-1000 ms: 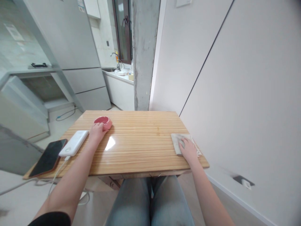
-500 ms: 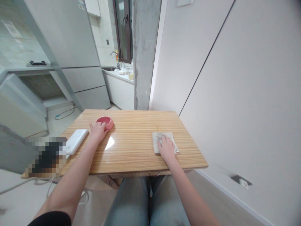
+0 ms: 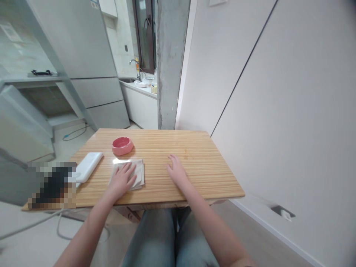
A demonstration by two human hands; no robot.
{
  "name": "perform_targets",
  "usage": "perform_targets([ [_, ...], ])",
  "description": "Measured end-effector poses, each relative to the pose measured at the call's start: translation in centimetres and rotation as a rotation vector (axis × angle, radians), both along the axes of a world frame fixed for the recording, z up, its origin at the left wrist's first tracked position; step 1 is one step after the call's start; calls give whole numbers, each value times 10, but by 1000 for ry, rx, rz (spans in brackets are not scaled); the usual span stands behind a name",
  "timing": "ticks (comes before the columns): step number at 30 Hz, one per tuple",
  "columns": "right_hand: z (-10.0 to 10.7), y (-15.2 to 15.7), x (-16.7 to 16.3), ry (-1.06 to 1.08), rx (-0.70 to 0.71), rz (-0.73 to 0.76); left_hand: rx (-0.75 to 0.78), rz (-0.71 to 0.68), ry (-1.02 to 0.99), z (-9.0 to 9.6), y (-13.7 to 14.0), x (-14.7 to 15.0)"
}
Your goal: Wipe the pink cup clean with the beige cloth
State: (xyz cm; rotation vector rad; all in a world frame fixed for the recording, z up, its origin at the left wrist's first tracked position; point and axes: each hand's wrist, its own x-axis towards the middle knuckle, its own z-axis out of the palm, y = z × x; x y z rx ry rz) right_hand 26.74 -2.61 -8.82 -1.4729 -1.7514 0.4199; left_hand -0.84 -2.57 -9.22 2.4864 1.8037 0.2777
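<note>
A folded pale cloth [image 3: 140, 173] lies on the left half of the wooden table [image 3: 205, 174]. Across it my left hand [image 3: 124, 178] rests flat with its fingers spread, covering part of the cloth. Just beyond the cloth stands a pink bowl [image 3: 122, 148], upright and touched by neither hand. My right hand [image 3: 177, 171] is low over the middle of the table, fingers apart and holding nothing. Near its fingertips, a few small light marks show on the wood.
On the table's left side lies a white flat device [image 3: 89, 166], beside a blurred-out dark patch [image 3: 52, 185]. A cable [image 3: 36, 222] runs below the left edge. The grey-white wall [image 3: 267, 129] rises on the right; a sink counter [image 3: 139, 87] stands behind.
The cloth has gone from the right side of the table to the left, now under my left hand. My left hand has let go of the bowl; my right hand has left the cloth.
</note>
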Motion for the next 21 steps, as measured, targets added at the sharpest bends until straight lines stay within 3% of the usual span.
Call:
perform_targets([
  [4, -10, 21, 52, -177, -64, -147, -94, 129, 33, 11, 26, -57],
  [8, -16, 36, 69, -274, -94, -226, -90, 266, -48, 19, 42, -64],
  [11, -17, 38, 64, -326, -106, -278, 61, 291, -156, 25, 42, -29],
  [14, -14, 41, 53, -354, -145, -349, 192, 74, -406, 27, 41, 31],
  [17, -8, 47, 40, -356, -213, -448, -15, -91, -605, 22, 49, 100],
  [19, -8, 53, 32, -352, -217, -490, -144, -170, -593, 16, 58, 139],
  [21, -11, 57, 27, -322, -163, -454, -177, -231, -527, 8, 67, 168],
])
